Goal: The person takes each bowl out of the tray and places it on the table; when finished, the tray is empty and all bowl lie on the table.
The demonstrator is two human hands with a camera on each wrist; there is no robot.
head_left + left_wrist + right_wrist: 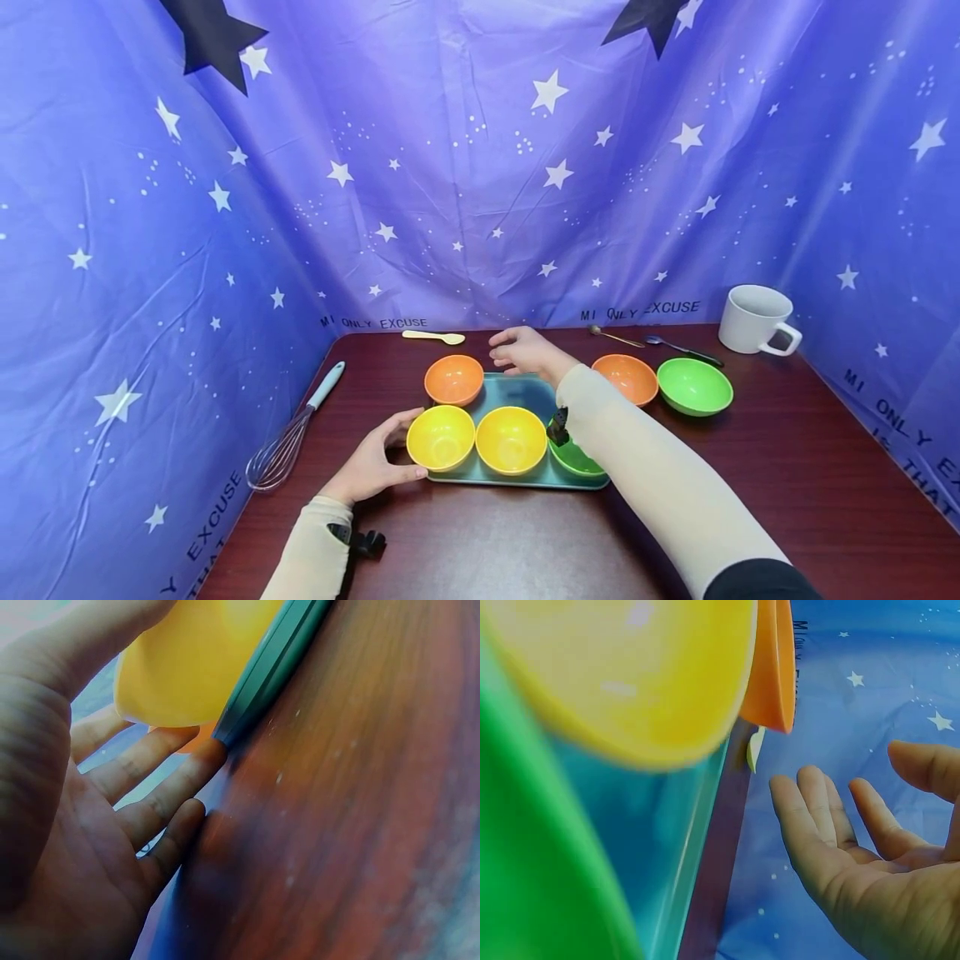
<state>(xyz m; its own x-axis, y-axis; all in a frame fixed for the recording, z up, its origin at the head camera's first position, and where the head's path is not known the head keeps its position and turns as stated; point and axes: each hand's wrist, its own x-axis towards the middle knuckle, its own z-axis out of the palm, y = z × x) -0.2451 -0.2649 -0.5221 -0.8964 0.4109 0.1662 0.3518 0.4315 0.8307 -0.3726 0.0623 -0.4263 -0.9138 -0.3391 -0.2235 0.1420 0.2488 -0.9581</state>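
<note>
My left hand [375, 458] is at the left yellow bowl [441, 438], thumb by its front and fingers along its left side. In the left wrist view these fingers [161, 799] are loosely extended beside the bowl and the green tray's edge [262, 682]. My right hand [528, 352] hovers over the back of the teal tray [517, 479], palm empty and fingers spread. Left of it is an orange bowl [453, 380]. A second yellow bowl [512, 442] stands beside the first. The front-right green bowl [576, 458] is partly hidden by my right sleeve.
Right of the tray stand another orange bowl [626, 379] and a green bowl [695, 387]. A white mug [753, 320] is at the back right, near two small spoons. A cream spoon [435, 337] lies at the back; a whisk [292, 433] lies left. Starry cloth surrounds the table.
</note>
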